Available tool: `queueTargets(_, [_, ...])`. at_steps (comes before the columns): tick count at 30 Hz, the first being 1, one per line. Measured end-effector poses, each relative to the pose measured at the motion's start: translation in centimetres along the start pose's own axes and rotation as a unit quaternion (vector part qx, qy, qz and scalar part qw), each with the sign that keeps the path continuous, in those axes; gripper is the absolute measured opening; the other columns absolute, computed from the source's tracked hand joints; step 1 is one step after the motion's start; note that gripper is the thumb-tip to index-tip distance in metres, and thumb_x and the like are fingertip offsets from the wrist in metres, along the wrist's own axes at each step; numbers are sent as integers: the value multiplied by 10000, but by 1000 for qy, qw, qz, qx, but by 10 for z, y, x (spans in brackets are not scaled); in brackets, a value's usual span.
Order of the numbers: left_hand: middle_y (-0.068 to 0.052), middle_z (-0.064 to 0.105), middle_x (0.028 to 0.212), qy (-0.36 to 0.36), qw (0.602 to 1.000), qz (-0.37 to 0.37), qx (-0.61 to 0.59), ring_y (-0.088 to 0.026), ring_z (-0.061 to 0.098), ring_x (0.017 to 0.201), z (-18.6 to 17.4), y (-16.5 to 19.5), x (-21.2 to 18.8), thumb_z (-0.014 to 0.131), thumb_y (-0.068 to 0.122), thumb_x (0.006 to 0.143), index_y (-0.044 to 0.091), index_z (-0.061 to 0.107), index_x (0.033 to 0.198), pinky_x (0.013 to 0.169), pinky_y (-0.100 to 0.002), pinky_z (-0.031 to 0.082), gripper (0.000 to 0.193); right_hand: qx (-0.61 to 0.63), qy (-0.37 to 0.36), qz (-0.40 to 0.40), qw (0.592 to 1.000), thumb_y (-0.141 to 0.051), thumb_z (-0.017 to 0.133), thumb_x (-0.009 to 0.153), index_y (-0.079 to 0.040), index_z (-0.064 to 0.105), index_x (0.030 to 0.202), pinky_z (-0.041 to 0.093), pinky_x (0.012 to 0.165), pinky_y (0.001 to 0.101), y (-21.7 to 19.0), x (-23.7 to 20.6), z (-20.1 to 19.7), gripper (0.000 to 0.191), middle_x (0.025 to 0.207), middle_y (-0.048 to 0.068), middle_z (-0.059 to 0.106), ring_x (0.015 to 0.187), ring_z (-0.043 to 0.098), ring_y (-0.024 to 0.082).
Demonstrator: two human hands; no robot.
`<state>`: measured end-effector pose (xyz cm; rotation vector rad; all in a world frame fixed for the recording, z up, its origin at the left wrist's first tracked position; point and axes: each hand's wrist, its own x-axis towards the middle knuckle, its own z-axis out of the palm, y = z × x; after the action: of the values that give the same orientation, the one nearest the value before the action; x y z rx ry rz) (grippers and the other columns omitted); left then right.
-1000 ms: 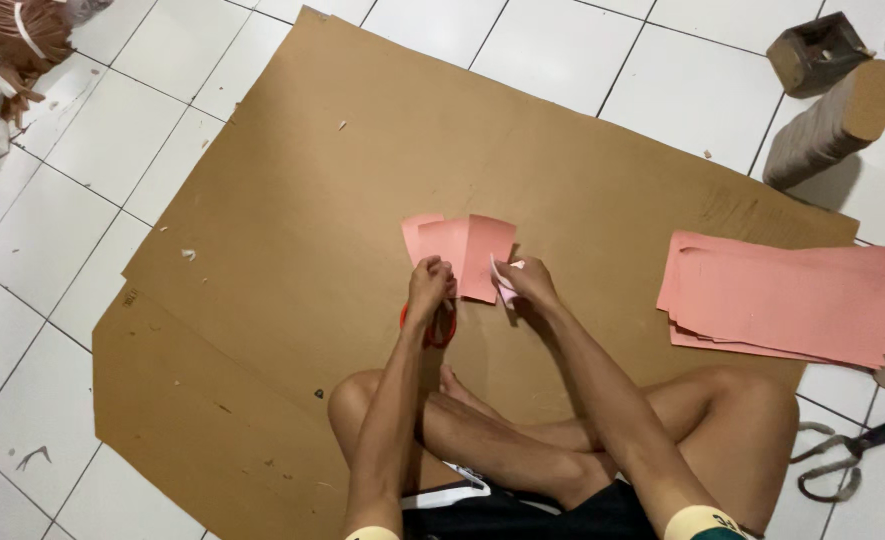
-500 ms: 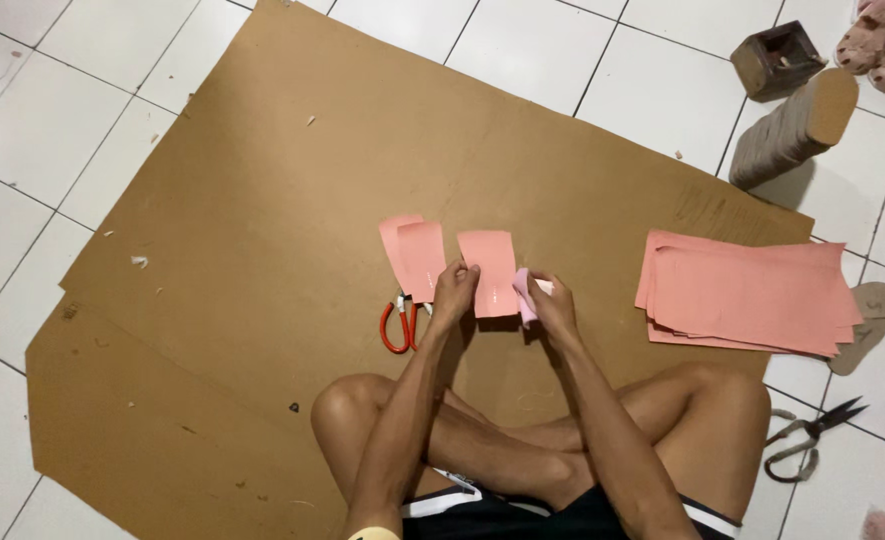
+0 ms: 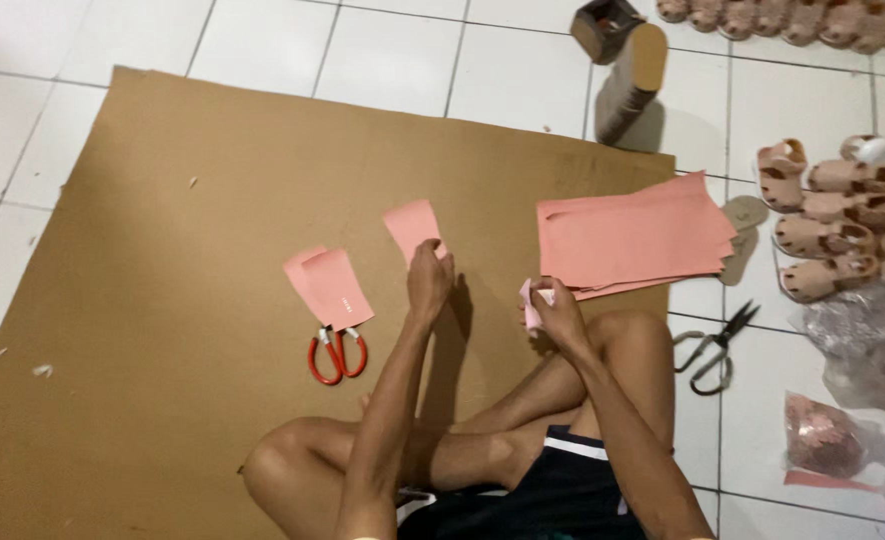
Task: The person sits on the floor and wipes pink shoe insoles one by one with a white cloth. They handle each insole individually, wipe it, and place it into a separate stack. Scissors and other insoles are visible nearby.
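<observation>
I see a cut pink sheet piece [image 3: 411, 226] lying on the brown cardboard mat [image 3: 212, 200], with my left hand [image 3: 429, 280] pinching its near edge. My right hand [image 3: 560, 315] is clenched around a small pink scrap [image 3: 530, 302], held above my knee. Just left of the left hand lie two more pink pieces [image 3: 327, 287], their lower end touching red-handled scissors [image 3: 337, 353]. A stack of pink sheets [image 3: 632, 238] sits to the right, with black scissors [image 3: 712, 345] and sandals [image 3: 842, 220] on the white tiles beyond.
</observation>
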<state>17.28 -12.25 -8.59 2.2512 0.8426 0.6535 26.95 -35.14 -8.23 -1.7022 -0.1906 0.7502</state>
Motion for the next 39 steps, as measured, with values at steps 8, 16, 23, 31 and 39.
queueTargets(8, [-255,565,1320,-152,984,65,68,-439,507,1270,141,131,19,801,219,792,-99,517,1306,993,-458,505,667,103,204,-21,973,-165,669,968,27,607,1314,599,667,294,-4,19,-164,401,1049,92,702,856,696,151])
queueTargets(16, [-157,580,1300,-342,889,-3,304,-376,501,1264,174,203,106,882,465,721,29,581,1282,1062,-491,434,771,263,206,74,939,-150,689,948,97,654,1268,585,713,341,20,48,-211,405,1031,148,714,868,707,225])
queueTargets(23, [-204,663,1080,-417,892,0,176,-372,637,1039,196,180,111,944,380,639,-6,619,1151,893,-476,531,718,214,250,86,941,-164,714,897,31,640,1289,590,691,333,21,51,-206,444,1050,127,711,873,710,204])
queueTargets(31, [-193,725,895,-262,958,-60,-103,-340,757,850,105,115,51,971,292,591,-28,603,1057,742,-463,620,674,108,38,-22,993,-221,685,1005,1,698,1264,584,625,263,1,55,-191,342,946,85,727,770,701,137])
queueTargets(39, [-288,563,1340,-71,995,-33,56,-448,540,1262,41,58,-80,812,268,800,-97,500,1323,1043,-524,478,710,-156,32,-18,987,-187,630,990,-35,656,1278,577,503,323,-32,24,-98,327,968,135,737,718,740,215])
